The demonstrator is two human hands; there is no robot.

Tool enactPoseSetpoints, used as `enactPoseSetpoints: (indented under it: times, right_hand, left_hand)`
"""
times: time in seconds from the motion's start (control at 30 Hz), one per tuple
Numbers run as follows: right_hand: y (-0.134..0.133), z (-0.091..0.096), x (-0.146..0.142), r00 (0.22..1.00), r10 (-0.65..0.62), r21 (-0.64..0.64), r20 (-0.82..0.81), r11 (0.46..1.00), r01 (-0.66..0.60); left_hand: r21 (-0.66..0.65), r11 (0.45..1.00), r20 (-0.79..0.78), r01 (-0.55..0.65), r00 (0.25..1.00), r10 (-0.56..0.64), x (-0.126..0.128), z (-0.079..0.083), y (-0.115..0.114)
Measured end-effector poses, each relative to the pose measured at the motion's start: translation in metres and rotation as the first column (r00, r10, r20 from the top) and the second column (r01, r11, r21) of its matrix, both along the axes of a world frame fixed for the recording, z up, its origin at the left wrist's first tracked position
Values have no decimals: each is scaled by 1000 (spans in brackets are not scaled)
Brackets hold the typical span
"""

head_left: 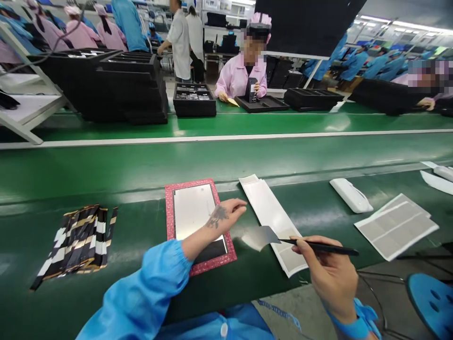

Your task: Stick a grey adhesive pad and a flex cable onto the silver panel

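Observation:
My left hand [225, 215] rests on the right edge of a pink-framed tray [170, 208] that holds a flat silvery panel [193, 208]; its fingers lie loosely curled, holding nothing. My right hand [327, 271] pinches black tweezers [320, 246] whose tip grips a small translucent film piece [261, 236]. The film hangs just right of the tray, over a white sheet of film strips [271, 215].
A fan of black, white and gold strips [76, 241] lies at the left. A white device [351, 195] and a grey sheet [396, 226] sit at the right. Across the green conveyor [226, 160], a person in pink works beside black trays [194, 100]. A blue stool [432, 302] stands lower right.

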State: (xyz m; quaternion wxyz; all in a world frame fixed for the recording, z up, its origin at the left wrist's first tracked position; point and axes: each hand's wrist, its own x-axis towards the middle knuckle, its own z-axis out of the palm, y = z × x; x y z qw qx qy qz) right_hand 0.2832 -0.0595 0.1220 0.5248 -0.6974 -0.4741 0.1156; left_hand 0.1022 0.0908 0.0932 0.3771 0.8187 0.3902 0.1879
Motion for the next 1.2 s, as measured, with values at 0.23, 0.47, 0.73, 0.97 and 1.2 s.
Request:
enactPoseSetpoints:
  times: [0.23, 0.47, 0.73, 0.97, 1.2]
  right_hand:
    - [16, -20, -49, 963, 199, 83, -183, 979, -187]
    - [19, -33, -87, 913, 303, 89, -274, 953, -290]
    - [27, -37, -96, 894, 237, 60, -380, 971, -231]
    - [28, -69, -92, 914, 131, -135, -385, 971, -196]
    - [14, -88, -91, 916, 101, -194, -388, 963, -188]
  left_hand:
    - [-799, 580, 237, -158, 803, 547, -90, -26, -79]
    - [-915, 392, 236, -98, 657, 716, -105, -31, -86]
    - [-860, 475, 278, -184, 611, 741, -125, -23, -86]
    - [-735, 575, 98, -361, 782, 616, -126, -28, -89]
    - [-325, 776, -84, -540, 834, 545, -114, -34, -98]
